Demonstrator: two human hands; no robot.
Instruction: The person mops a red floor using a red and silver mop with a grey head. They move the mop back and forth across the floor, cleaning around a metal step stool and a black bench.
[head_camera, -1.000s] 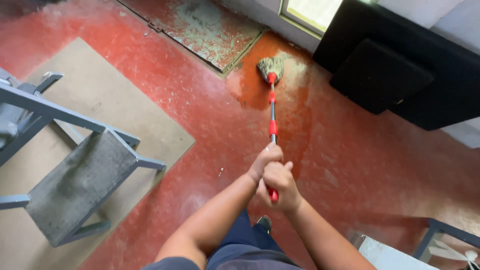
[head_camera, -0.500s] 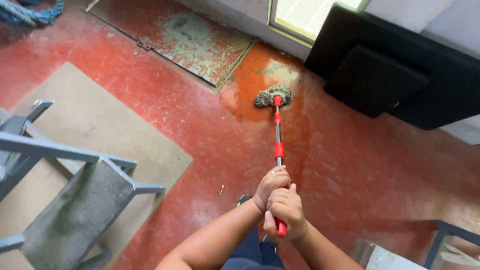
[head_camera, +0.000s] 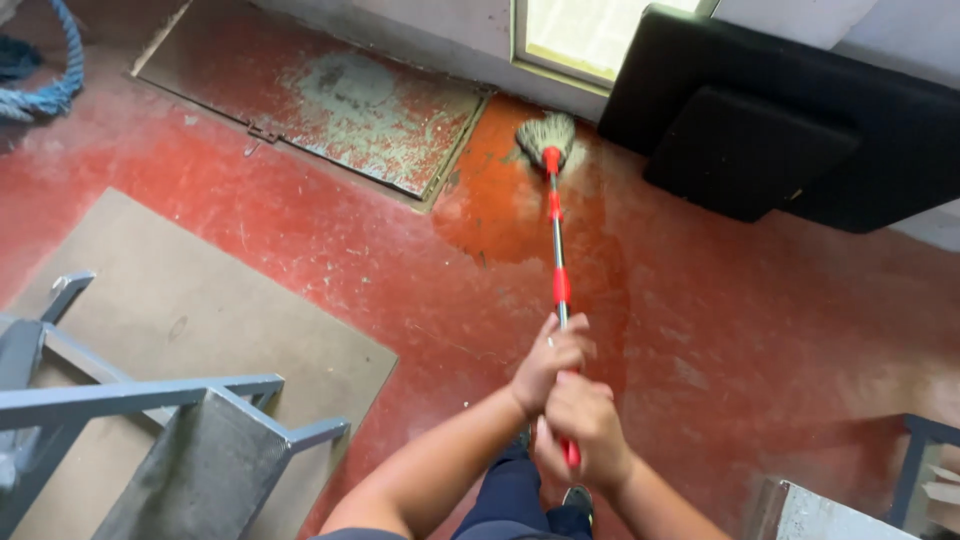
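a: at lower centre, the left hand and the right hand are both clamped on the mop handle, left ahead of right.

b: and the far end of the handle?

a: the mop head rests on the red floor, at the top of a wet patch, near the doorway.

b: surroundings?

a: a metal hatch lies left of the mop head, black cushions right, a grey chair and a brown mat at lower left.
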